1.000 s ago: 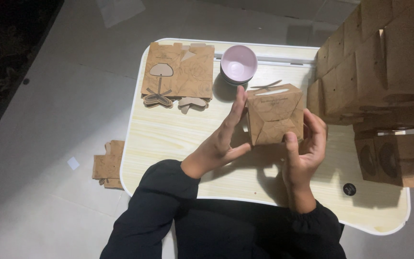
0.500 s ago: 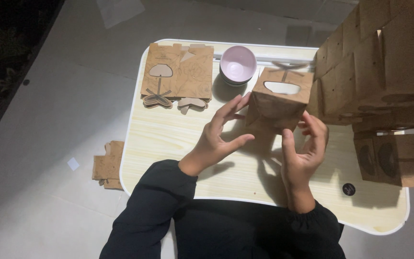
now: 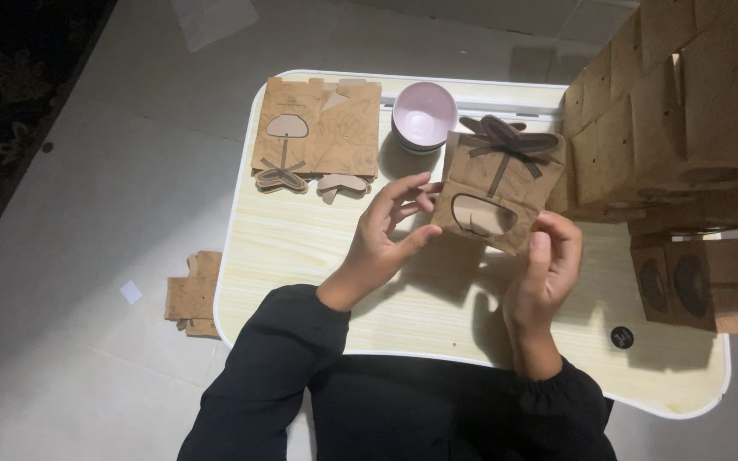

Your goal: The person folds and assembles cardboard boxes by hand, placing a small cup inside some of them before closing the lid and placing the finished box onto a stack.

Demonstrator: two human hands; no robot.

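Note:
I hold a folded brown kraft gift box (image 3: 499,183) above the small light wood table (image 3: 301,248). The box has an oval window on its front and a bow-shaped flap on top. My left hand (image 3: 386,235) pinches its left lower edge with thumb and fingers. My right hand (image 3: 544,269) grips its lower right corner, thumb on the front face. Both sleeves are black.
A flat stack of unfolded kraft box blanks (image 3: 318,132) lies at the table's far left. A pink bowl (image 3: 424,115) stands beside it. Several finished boxes (image 3: 685,111) are piled high at the right. More blanks (image 3: 194,294) lie on the floor at left.
The box has turned in my hands: its window face and bow top now point towards me, where earlier its folded underside showed. My hands have shifted along its lower edge.

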